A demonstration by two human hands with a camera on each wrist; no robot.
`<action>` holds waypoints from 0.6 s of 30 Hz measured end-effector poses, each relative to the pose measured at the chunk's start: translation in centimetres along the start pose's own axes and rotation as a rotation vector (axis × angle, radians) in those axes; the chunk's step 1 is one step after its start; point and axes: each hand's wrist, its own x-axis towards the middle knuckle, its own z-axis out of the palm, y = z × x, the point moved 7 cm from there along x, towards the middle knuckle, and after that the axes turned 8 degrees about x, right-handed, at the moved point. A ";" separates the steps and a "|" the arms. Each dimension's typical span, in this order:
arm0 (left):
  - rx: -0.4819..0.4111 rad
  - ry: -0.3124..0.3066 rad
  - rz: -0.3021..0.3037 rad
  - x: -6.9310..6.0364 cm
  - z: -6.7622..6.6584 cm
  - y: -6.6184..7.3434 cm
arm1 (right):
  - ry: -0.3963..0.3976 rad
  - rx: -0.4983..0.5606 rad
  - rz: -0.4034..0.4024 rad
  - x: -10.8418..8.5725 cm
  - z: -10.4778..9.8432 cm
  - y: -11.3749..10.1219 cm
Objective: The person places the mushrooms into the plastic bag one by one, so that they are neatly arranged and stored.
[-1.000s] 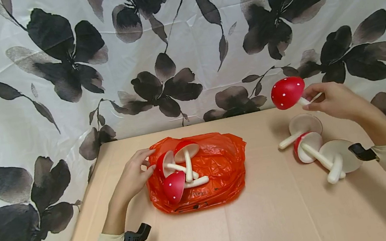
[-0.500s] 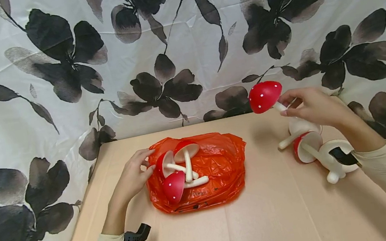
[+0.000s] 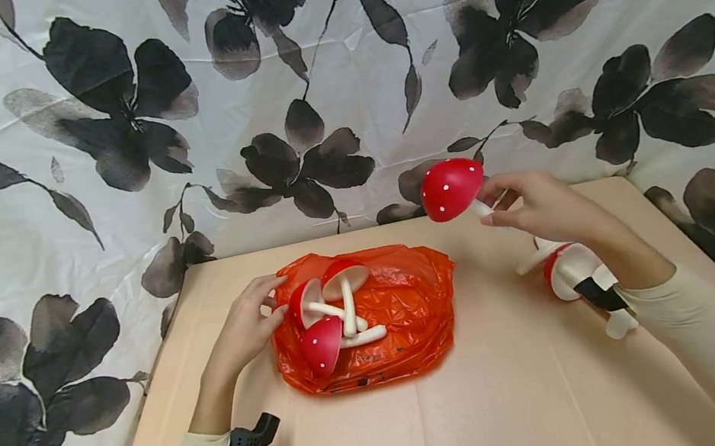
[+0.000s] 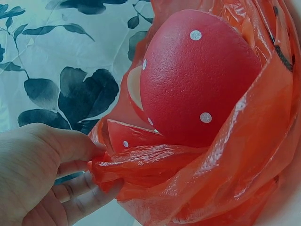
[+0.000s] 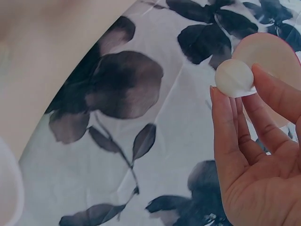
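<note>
Your left wrist view shows what the head view leaves unclear: your left hand (image 4: 42,165) pinches a gathered edge of the red plastic bag (image 4: 164,183), a spotted cap bulging just behind it. Your right wrist view gives the round end of the stem, grasped by the fingers of your right hand (image 3: 543,209); from the head you see instead the dotted red cap of that raised mushroom (image 3: 453,189). Since half a second ago you have carried it further left, nearer the bag; your left hand and the three mushrooms (image 3: 323,348) in the bag have stayed put. Other mushrooms (image 3: 562,283) lie on the pale counter (image 3: 489,404), partly hidden by your right arm. Behind hangs white cloth (image 3: 394,94) with dark flowers.
</note>
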 end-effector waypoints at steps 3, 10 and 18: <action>-0.005 -0.001 0.000 0.1 0.1 -0.1 | -0.013 0.009 -0.029 0.1 0.8 -0.9; -0.008 -0.012 -0.003 0.0 0.1 -0.3 | -0.049 0.035 -0.073 0.4 3.1 -3.0; -0.009 -0.017 0.010 -0.3 0.0 -0.5 | -0.070 0.087 -0.090 0.7 5.7 -5.1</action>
